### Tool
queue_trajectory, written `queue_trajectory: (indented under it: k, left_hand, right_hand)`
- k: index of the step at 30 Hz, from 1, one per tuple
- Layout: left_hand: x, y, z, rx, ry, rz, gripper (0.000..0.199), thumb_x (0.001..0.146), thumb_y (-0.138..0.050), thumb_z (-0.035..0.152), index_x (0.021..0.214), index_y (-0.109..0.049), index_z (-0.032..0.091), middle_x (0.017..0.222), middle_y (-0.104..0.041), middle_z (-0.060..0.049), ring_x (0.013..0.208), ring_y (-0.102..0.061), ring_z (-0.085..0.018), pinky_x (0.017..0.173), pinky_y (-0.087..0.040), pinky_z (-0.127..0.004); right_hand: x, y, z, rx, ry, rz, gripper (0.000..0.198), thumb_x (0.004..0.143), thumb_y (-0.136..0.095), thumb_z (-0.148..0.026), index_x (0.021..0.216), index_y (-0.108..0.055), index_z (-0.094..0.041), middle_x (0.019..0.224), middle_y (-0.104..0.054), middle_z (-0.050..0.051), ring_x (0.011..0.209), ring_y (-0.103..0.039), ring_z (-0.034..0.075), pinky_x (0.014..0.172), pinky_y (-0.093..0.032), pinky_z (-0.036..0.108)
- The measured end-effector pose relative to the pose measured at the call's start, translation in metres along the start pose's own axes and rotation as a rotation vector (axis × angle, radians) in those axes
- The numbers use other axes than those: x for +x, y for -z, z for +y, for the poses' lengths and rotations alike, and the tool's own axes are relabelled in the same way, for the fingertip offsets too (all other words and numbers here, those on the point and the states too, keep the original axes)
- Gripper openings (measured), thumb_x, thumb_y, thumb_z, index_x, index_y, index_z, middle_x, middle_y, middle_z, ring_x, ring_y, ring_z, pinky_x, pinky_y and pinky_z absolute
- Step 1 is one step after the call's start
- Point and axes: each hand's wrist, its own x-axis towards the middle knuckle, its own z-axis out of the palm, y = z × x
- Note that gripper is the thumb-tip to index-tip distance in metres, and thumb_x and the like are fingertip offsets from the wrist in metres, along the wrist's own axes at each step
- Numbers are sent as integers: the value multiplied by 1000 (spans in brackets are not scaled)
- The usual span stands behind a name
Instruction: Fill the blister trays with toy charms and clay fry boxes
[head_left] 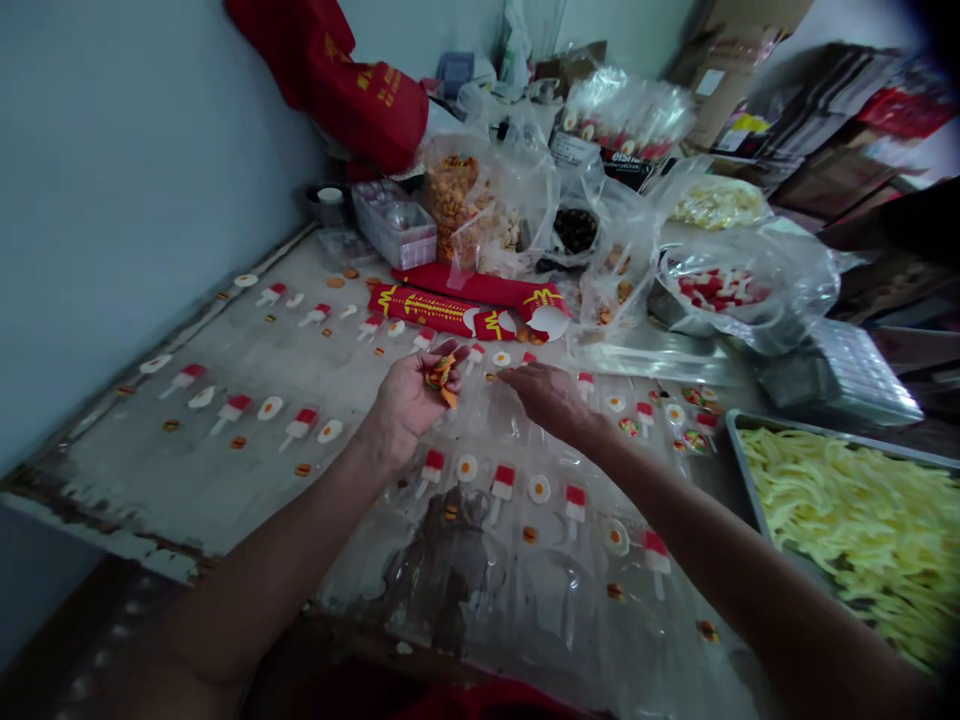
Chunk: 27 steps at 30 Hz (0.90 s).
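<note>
In the middle of the table my left hand [409, 400] is cupped, palm up, around a bunch of small orange-and-brown burger-shaped candies [442, 375]. Beside it, my right hand [551, 395] reaches low over the clear plastic packaging [480, 415] with its fingers drawn together. A small burger-shaped piece [491, 377] lies right at its fingertips; whether they grip anything is hidden. Rows of red-and-white popsicle-shaped candies [502, 482], fried-egg candies [538, 488] and burger candies [530, 535] are spread across the plastic.
Red cardboard sleeves [427, 310] lie behind my hands. Farther back stand a bag of orange pieces [454, 200], a bag of dark pieces [576, 230] and a bowl of red-and-white candies [720, 290]. A metal tray [742, 470] of yellow strips sits at right.
</note>
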Motion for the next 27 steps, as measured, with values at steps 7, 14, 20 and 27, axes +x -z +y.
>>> queue_trajectory:
  k: [7, 14, 20, 27]
  left_hand:
    - [-2, -30, -36, -32, -22, 46, 30, 78, -46, 4, 98, -66, 15, 80, -69, -6, 60, -59, -13, 56, -49, -24]
    - [-1, -40, -66, 63, 27, 56, 27, 83, -50, -4, 95, -67, 13, 89, -71, -8, 66, -63, -12, 55, -50, -21]
    - [10, -32, -70, 320, -38, 47, 28, 77, -61, -8, 94, -72, 11, 94, -74, -8, 76, -67, -12, 63, -51, -21]
    - [12, -31, -76, 556, -103, -22, 43, 66, -87, 10, 105, -75, 21, 96, -74, -2, 76, -62, -8, 65, -43, -20]
  right_hand:
    - [-26, 7, -59, 818, -209, 381, 39, 83, -79, -42, 115, -71, -21, 93, -74, 5, 73, -66, 17, 68, -52, 29]
    - [-70, 19, -21, 1056, -457, 391, 14, 82, -73, -36, 88, -78, -24, 74, -75, 0, 63, -69, 18, 59, -55, 29]
    - [-144, 70, 110, 442, -760, 612, 21, 78, -67, -25, 93, -80, -18, 86, -78, 7, 78, -71, 22, 75, -54, 33]
    - [-108, 58, 70, 789, -624, 353, 40, 84, -70, -48, 109, -79, -18, 87, -78, 8, 73, -70, 20, 64, -53, 29]
